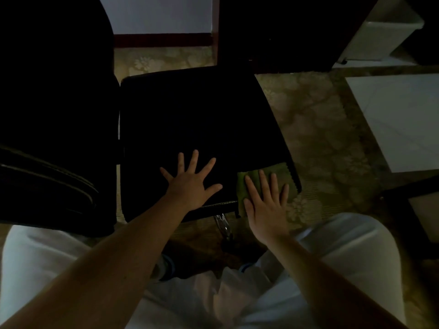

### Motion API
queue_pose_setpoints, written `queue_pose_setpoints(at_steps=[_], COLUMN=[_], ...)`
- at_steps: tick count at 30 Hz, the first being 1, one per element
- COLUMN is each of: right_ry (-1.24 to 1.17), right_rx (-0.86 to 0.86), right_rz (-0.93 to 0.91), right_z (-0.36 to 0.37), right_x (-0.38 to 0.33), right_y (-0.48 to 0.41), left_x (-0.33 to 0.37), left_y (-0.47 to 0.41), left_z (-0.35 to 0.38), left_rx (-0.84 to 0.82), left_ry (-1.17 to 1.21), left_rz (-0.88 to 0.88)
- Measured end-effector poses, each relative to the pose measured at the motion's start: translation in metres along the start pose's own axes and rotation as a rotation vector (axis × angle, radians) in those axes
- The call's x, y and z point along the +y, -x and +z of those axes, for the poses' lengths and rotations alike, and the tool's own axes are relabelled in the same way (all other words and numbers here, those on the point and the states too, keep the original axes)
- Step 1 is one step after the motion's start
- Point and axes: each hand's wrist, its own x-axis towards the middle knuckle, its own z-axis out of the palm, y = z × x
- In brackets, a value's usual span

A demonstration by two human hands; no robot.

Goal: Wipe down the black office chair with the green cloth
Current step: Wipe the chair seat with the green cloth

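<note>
A dim room's floor (316, 129), laid with pale carpet in a floral pattern, carries the black office chair (190, 115), whose chrome base (222, 222) glints just below the near edge of the seat. On the seat's near right corner lies the green cloth (251, 184), spread flat and reaching over the edge. A white bin (384, 32) sits at far right, and a pale white slab (399, 119) lies right of the chair, well apart.
</note>
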Motion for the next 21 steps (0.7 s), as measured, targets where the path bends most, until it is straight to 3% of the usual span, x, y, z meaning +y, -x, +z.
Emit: queue_pose_setpoints(at_steps=[7,15,21], right_ry=[-0.113,0.014,-0.051], right_rx=[0.052,0.031,0.053], right_rz=[0.143,-0.022,0.091], right_z=[0.001,0.005,0.000], right_x=[0.002,-0.015,-0.004], right_y=[-0.007,0.001,-0.006], left_x=[0.001,0.002,0.002], left_y=[-0.002,-0.001,-0.003], left_z=[0.000,-0.005,-0.008], left_rx=[-0.019,-0.056,-0.083], left_ry=[0.010,0.013,0.045], left_rz=[0.000,-0.015,-0.003])
